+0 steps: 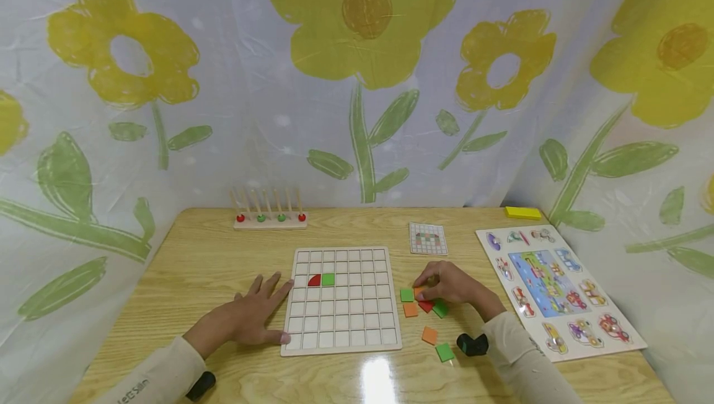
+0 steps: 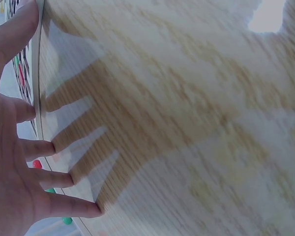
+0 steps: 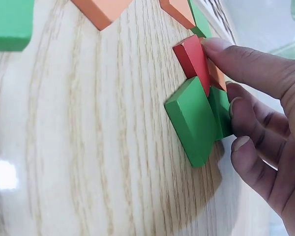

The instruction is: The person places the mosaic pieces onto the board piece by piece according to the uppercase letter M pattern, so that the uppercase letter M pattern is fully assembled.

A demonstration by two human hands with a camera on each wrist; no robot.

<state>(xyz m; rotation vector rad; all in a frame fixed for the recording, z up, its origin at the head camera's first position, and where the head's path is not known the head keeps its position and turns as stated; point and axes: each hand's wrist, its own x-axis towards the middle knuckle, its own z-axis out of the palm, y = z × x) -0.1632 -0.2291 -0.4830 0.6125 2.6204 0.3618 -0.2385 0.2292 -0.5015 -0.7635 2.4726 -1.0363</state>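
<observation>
Head: left hand (image 1: pixel 256 314) spread, fingers straight, touching board (image 1: pixel 348 310) edge; red quarter (image 1: pixel 315 281), green square (image 1: pixel 328 279) on board. Right hand (image 1: pixel 453 283) at loose tiles (image 1: pixel 410 310) right of board.
Left wrist: fingers apart.
Right wrist: thumb at orange tile (image 3: pixel 216 76); can't tell if pinched.

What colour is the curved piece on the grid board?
The curved piece is red, clearest in the head view.
</observation>
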